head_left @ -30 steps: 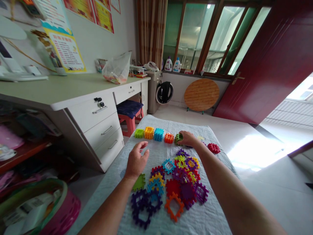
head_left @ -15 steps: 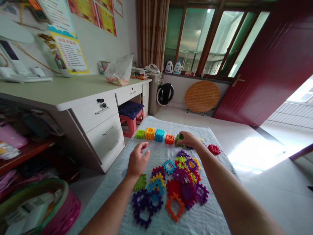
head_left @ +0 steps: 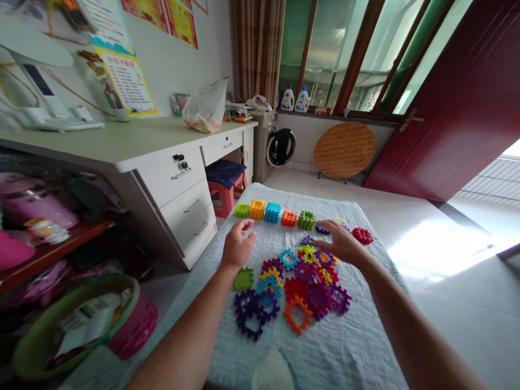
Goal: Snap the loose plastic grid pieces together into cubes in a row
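Note:
My left hand [head_left: 239,245] hovers over the cloth with its fingers apart and nothing in them. Over the right side of the loose pieces is my right hand [head_left: 339,242], its thumb and fingers spread around nothing. Along the far side runs a row of built blocks: a light green block [head_left: 242,210], a yellow-orange block [head_left: 257,209], a blue block [head_left: 272,212], an orange block [head_left: 289,218] and a dark green block [head_left: 306,220]. Nearer lie flat notched pieces in a heap, among them a red panel [head_left: 296,290], an orange frame [head_left: 298,315] and a green panel [head_left: 243,279].
A light blue cloth [head_left: 349,336] covers the surface. A red block [head_left: 362,235] sits at its far right. To the left stand a desk with drawers [head_left: 179,187] and a pink-green basket [head_left: 138,319]. A stool [head_left: 226,181] is tucked under the desk.
My right hand has let go of the dark green block and drawn back toward me, above the loose pieces. The block stays in the row. The camera view has tilted slightly.

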Tool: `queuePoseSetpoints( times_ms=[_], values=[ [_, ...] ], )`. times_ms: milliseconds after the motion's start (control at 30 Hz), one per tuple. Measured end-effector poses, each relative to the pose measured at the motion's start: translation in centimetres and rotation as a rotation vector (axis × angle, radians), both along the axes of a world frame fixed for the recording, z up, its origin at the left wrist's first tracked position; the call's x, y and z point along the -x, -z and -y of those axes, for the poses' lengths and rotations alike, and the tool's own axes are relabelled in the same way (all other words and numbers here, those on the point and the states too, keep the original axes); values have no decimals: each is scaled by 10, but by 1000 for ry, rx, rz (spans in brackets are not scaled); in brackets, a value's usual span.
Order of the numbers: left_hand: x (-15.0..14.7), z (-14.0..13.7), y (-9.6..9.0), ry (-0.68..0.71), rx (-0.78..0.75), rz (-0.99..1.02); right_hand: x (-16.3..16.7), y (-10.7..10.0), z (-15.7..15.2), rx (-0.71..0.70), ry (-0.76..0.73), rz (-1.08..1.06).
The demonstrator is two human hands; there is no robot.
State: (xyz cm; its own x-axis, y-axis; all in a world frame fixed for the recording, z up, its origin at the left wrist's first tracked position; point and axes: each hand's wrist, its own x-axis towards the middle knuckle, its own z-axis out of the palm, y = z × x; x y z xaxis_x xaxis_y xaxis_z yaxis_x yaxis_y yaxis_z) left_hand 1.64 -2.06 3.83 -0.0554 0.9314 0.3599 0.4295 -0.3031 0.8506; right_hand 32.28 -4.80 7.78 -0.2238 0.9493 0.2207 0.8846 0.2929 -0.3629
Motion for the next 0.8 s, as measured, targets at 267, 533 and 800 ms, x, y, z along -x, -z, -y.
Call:
queuePoseSetpoints(
  times_ms=[267, 533, 800],
  values=[
    [28, -3, 4, 130, 118, -239, -25, 40, 58, 35, 115, -167],
    [4, 22, 0, 442, 50, -343, 16, 27, 75, 1, -135, -173],
    [-20, 44, -7, 677, 12, -410, 31, 31, 82, 47, -234, -132]
  ],
)
